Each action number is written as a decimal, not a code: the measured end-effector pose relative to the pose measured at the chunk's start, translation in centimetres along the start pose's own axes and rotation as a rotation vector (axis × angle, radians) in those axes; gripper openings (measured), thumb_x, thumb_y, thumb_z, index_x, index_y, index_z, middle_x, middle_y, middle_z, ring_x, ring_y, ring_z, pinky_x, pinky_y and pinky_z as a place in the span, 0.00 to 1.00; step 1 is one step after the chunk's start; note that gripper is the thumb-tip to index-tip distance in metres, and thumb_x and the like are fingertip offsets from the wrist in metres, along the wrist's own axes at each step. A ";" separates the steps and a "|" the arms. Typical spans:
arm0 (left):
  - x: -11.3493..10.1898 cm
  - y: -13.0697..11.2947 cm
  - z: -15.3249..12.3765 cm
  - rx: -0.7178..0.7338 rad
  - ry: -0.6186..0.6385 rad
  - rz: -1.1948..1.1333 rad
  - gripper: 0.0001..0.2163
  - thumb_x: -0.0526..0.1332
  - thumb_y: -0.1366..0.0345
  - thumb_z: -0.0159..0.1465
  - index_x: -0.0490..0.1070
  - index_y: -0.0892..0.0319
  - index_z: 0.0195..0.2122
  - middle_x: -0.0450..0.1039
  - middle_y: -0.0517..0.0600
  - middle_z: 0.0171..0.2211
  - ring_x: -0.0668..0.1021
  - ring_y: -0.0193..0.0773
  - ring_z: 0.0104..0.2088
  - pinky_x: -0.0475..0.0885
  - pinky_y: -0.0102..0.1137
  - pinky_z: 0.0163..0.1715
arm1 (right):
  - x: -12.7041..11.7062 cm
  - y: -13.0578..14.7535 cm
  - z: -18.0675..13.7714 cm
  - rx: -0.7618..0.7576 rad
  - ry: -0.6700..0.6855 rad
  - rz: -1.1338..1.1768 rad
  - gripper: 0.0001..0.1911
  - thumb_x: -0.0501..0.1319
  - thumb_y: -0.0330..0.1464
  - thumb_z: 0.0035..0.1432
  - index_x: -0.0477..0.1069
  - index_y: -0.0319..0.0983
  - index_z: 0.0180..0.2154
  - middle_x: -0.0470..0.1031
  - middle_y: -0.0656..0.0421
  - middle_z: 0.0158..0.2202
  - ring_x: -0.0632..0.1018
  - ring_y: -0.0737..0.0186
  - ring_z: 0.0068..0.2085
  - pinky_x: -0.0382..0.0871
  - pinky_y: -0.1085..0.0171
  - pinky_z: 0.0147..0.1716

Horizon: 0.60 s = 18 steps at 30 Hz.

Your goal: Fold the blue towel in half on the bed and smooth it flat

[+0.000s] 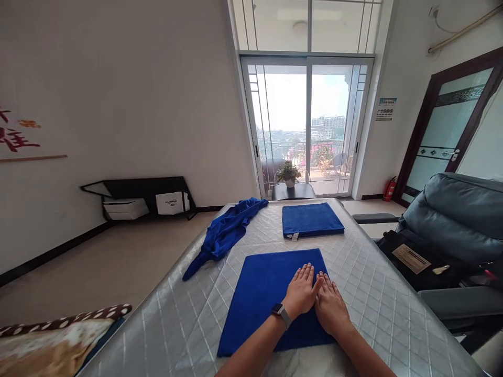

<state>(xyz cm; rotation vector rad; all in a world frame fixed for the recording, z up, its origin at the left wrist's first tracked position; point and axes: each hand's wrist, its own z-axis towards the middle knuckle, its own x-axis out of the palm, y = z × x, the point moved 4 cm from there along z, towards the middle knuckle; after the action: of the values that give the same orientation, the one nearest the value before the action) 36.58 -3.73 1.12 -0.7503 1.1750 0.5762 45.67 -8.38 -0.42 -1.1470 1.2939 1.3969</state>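
Note:
A blue cloth (259,298) lies spread flat in front of me on the silver quilted table cover (377,293). My left hand (302,289), with a watch on its wrist, rests flat on the cloth's right half, fingers stretched out. Beside it, my right hand (329,301) lies flat along the cloth's right edge, its thumb side touching the left hand. Past the cloth sits a neat stack of folded blue cloths (312,219) with a white label at its near edge. A crumpled blue cloth (228,228) stretches along the table's left side.
A grey armchair (467,220) with a black bag (408,256) stands close on the right. Behind the table is a potted plant (290,175) on a dark chair. A patterned blanket (58,340) lies at lower left. A black rack (145,188) with white boxes leans by the wall.

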 end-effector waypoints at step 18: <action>-3.9 15.3 -14.9 -0.395 -0.081 0.189 0.36 0.40 0.42 0.73 0.53 0.66 0.71 0.53 0.60 0.72 0.56 0.48 0.71 0.56 0.46 0.70 | 0.2 -0.4 0.5 0.033 -0.002 -0.006 0.35 0.39 0.41 0.70 0.46 0.30 0.71 0.43 0.52 0.74 0.48 0.57 0.73 0.41 0.54 0.71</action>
<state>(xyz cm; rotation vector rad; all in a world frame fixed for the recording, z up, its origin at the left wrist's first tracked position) 15.09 -5.69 -1.49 -0.9446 1.0756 1.0066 46.00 -7.90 -0.69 -1.1260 1.3068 1.3667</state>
